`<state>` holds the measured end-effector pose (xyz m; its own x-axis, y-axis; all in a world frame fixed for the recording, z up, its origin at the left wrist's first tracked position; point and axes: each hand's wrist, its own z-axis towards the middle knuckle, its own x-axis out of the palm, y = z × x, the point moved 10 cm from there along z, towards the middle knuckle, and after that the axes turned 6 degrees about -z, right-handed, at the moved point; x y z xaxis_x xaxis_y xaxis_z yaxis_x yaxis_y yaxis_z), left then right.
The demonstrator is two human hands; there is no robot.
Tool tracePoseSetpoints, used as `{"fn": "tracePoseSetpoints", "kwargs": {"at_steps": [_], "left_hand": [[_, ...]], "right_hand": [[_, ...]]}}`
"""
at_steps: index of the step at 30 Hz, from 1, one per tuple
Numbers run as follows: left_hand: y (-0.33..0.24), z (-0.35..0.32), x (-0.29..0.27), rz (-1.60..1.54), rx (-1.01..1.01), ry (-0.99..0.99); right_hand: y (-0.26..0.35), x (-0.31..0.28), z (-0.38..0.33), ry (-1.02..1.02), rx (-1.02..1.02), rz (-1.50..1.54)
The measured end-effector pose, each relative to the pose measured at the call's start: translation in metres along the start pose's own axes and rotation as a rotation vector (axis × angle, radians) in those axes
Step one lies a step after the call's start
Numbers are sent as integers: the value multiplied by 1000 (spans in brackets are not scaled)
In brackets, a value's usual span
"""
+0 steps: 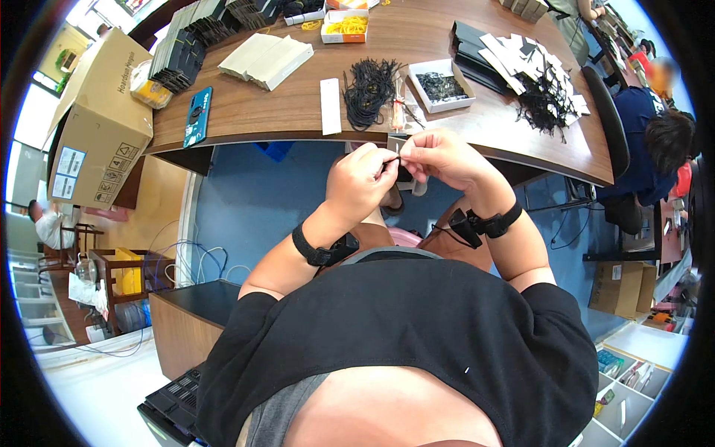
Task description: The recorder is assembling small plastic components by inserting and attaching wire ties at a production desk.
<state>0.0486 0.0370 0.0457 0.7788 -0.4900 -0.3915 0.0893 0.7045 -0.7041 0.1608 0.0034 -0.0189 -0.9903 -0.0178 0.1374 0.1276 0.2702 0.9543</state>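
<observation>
My left hand (360, 179) and my right hand (445, 158) meet just off the near edge of the table, fingertips pinched close together. Between them is something small and dark, with a thin greyish piece standing up beside it; its kind is too small to tell. Just beyond my fingers lies a bundle of loose black cords (369, 93). A white card strip (331, 106) lies left of the cords. To their right is an open white box (441, 86) holding small black pieces. A small clear packet (398, 112) lies between the cords and the box.
White tags with black cords (540, 82) are heaped at the right. Farther back are pale card stacks (266, 58), a box of yellow bands (346, 26) and dark stacks (177, 63). A teal phone (197, 117) and a carton (97, 119) are left; a person (648, 149) sits right.
</observation>
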Motion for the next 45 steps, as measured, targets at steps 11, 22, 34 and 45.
{"fn": "tracePoseSetpoints", "kwargs": {"at_steps": [11, 22, 34, 45], "left_hand": [[51, -17, 19, -757, -462, -16], [62, -16, 39, -973, -654, 35], [59, -18, 64, -1376, -964, 100], [53, -8, 68, -1385, -951, 94]], "right_hand": [[-29, 43, -1, 298, 103, 643], [35, -2, -44, -555, -482, -455], [23, -11, -38, -669, -582, -208], [51, -10, -69, -838, -825, -454]]}}
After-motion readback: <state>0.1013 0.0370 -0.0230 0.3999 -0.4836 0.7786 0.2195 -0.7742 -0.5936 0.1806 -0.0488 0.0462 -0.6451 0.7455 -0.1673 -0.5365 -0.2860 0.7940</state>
